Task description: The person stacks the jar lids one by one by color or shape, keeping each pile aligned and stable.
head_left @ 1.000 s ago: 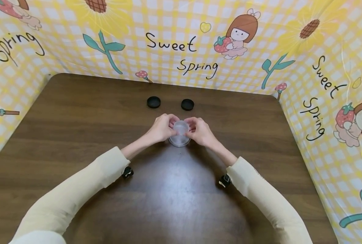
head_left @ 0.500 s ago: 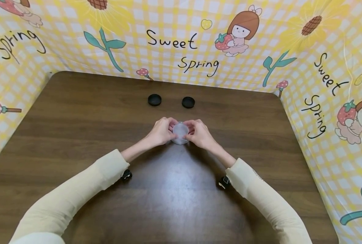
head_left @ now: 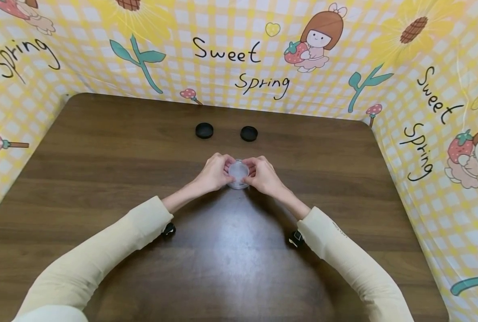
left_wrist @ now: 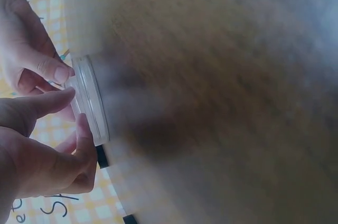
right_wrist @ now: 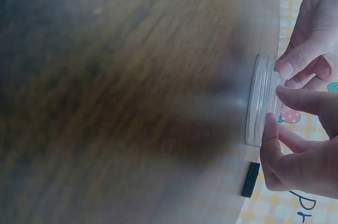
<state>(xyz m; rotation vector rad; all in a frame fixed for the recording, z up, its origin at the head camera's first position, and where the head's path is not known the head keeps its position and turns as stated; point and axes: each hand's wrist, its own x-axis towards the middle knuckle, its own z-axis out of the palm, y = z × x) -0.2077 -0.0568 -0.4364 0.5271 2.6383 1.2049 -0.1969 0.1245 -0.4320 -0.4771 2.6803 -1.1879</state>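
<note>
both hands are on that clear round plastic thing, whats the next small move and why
Probably loosen the left hand and right hand together: they pinch a clear round plastic piece from opposite sides, and it appears seated on a wider clear round plastic base.

Container [head_left: 238,171] on worktop [head_left: 239,273], between left hand [head_left: 215,172] and right hand [head_left: 262,175]
Behind the container, left lid [head_left: 204,130] and right lid [head_left: 248,133] lie apart.
</note>
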